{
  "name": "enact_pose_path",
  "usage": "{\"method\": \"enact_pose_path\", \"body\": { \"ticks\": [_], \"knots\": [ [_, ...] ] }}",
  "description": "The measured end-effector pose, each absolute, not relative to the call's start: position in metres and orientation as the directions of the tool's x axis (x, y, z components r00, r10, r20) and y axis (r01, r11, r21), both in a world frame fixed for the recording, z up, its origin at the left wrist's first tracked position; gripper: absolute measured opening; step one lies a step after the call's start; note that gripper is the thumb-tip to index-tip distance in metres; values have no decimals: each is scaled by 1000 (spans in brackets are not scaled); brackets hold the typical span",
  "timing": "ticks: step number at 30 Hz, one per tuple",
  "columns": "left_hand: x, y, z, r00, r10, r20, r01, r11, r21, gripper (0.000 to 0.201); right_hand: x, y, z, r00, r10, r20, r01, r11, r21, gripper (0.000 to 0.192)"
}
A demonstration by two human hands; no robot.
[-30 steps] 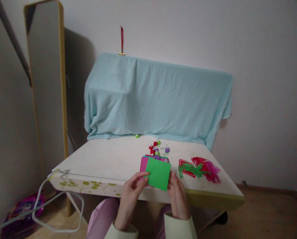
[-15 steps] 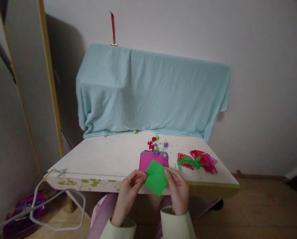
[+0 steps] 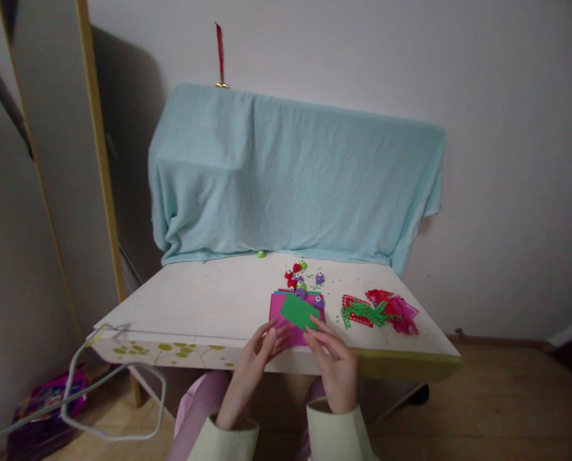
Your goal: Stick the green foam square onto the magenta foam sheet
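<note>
A green sheet [image 3: 299,311], paper or foam, is held at its lower right corner by my right hand [image 3: 334,362], between thumb and fingers. The sheet tilts over a stack of coloured sheets whose top one is magenta [image 3: 277,308]. My left hand [image 3: 260,355] is at the stack's lower left edge, apart from the green sheet. Its fingers are spread, slightly smeared, with nothing in them. Just beyond the stack sit several small red, green and purple figures with eyes, among them a purple one [image 3: 320,278] and a red one [image 3: 292,283].
Punched strips in green [image 3: 375,314], red and pink lie heaped on the right of the white table [image 3: 209,294]. Tiny green bits are scattered nearby. A light blue cloth [image 3: 295,179] drapes over something at the back. A white cable [image 3: 113,438] loops off the left corner.
My left hand has let go of the green sheet. The sheet has turned and moved up over the stack, still in my right hand.
</note>
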State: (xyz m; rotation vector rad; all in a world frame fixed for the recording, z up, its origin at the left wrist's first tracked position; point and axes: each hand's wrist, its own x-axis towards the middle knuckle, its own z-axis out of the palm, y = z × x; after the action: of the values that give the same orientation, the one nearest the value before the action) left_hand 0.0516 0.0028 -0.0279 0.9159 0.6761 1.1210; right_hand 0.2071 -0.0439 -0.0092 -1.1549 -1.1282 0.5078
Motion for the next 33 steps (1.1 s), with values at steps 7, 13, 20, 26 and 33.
{"method": "enact_pose_path", "body": {
  "ticks": [7, 13, 20, 26, 33],
  "knots": [
    [72, -5, -34, 282, 957, -64, -429, 185, 884, 46, 196, -44, -1, 228, 872, 433, 325, 351, -878, 14],
    [70, 1, -52, 138, 988, -76, -397, 125, 909, 35, 195, -44, -2, 215, 873, 438, 301, 367, -880, 13],
    [66, 6, -55, 175, 979, -108, -427, 174, 888, 35, 196, -42, -5, 277, 857, 434, 251, 372, -894, 18],
    [65, 4, -51, 223, 971, -82, -380, 164, 910, 39, 194, -38, -12, 386, 830, 404, 155, 373, -915, 49],
    [65, 5, -54, 209, 976, -61, -325, 128, 937, 44, 208, -41, 7, 414, 825, 385, 164, 349, -923, 54]
  ]
}}
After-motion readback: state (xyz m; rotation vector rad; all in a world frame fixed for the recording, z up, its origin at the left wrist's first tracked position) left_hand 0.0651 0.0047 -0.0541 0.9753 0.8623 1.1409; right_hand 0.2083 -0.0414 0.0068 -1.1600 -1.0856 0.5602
